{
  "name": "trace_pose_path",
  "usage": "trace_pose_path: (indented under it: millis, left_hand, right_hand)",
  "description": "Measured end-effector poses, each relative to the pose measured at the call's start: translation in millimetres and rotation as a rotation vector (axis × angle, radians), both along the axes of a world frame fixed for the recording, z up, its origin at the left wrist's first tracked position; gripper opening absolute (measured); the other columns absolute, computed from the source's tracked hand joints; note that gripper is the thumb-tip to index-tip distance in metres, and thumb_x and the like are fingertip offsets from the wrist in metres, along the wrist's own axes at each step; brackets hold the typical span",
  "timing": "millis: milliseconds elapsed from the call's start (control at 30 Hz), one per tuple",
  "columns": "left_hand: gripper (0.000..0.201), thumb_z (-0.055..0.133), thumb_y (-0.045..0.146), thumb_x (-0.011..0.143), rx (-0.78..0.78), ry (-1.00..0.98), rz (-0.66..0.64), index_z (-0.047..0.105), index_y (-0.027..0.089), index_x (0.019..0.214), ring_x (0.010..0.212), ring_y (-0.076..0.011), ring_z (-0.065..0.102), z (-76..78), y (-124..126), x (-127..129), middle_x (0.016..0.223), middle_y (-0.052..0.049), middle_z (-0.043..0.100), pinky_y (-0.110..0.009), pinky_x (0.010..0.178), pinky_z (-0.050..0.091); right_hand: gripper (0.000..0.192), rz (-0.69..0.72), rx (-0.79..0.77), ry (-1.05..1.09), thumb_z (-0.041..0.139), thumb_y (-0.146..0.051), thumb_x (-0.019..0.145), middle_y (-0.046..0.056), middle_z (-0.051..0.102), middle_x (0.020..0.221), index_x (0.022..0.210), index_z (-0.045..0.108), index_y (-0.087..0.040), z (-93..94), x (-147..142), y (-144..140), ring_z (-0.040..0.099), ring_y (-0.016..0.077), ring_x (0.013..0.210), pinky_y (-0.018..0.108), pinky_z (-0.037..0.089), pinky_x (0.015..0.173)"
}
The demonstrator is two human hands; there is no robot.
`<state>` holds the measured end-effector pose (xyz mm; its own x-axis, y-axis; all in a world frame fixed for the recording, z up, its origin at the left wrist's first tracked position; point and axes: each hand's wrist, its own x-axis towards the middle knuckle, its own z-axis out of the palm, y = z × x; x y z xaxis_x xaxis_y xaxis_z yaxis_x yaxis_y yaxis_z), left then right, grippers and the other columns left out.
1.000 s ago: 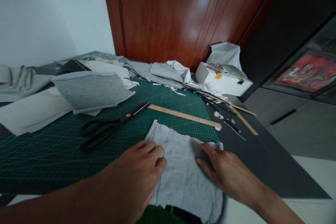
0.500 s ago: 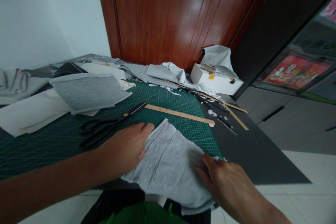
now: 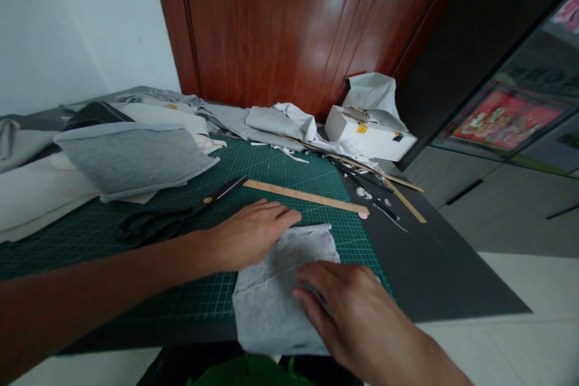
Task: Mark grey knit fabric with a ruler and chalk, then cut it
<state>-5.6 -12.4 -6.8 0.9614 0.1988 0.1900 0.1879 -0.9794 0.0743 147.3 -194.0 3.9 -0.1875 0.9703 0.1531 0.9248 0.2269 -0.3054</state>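
We are pressing a small piece of light grey knit fabric (image 3: 275,289) flat against the green cutting mat (image 3: 113,259), at the near edge of the table, where its lower end is hanging slightly over the rim. The cloth is soft and faintly mottled, roughly rectangular, with a low vertical crease running down it.

Our left hand (image 3: 246,235) is lying palm down on the cloth's upper left corner, fingers extended and close together, the tips reaching onto the mat's white grid. Our right hand (image 3: 350,307) is resting flat on the cloth's right side, fingers slightly spread and gripping nothing.

Just beyond the left hand, black-handled scissors (image 3: 169,217) are lying closed on the mat, blades pointing towards a long, pale wooden ruler (image 3: 307,197) that is running diagonally across the grid. Further left, a folded slab of darker grey fabric (image 3: 131,157) is sitting on cream-coloured sheets. At the far side, crumpled grey and white cloth scraps are lying before a glossy reddish wooden door (image 3: 289,24), with a white box (image 3: 366,136) to their right, near thin wooden sticks on the dark tabletop.
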Motion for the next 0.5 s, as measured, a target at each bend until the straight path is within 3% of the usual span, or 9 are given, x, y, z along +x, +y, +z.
trace_pose_path:
  millis: [133,267,400,500]
  left_hand:
    - [0.034,0.046,0.001,0.094,0.07,-0.021,-0.169,0.062,0.019,0.119,0.103,-0.0224,0.059,-6.5,8.8,2.0,0.108,-0.004,0.067,-0.037,0.092,0.041]
    - [0.022,0.045,0.01,0.104,0.123,-0.041,-0.224,0.065,0.02,0.104,0.098,-0.0208,0.056,-11.8,12.4,0.4,0.102,-0.003,0.067,-0.036,0.088,0.039]
    - [0.016,0.051,0.016,0.104,0.193,-0.079,-0.217,0.064,0.019,0.096,0.101,-0.0229,0.056,-8.6,7.8,3.9,0.103,-0.004,0.066,-0.039,0.089,0.041]
    - [0.021,0.05,0.017,0.104,0.156,-0.214,-0.198,0.065,0.018,0.09,0.099,-0.0237,0.058,1.0,-9.7,3.3,0.102,-0.006,0.068,-0.039,0.087,0.044]
  right_hand:
    - [0.015,-0.043,0.112,-0.053,0.051,-0.017,0.101,0.006,0.074,0.089,0.102,0.066,-0.018,-29.6,-7.5,19.5,0.07,0.023,0.074,0.033,0.05,0.063]
    - [0.02,-0.08,0.203,-0.035,0.045,-0.013,0.099,0.007,0.073,0.085,0.104,0.064,-0.018,-53.5,-15.3,19.4,0.07,0.0238,0.068,0.033,0.049,0.057]
    - [0.018,-0.128,0.23,-0.016,0.046,-0.013,0.096,0.006,0.072,0.079,0.1,0.062,-0.019,-57.8,-20.6,18.8,0.07,0.0226,0.062,0.031,0.048,0.053]
    - [0.017,-0.138,0.238,-0.014,0.049,-0.011,0.091,0.006,0.073,0.078,0.097,0.062,-0.02,-55.9,-20.3,22.3,0.07,0.0219,0.061,0.03,0.048,0.051]
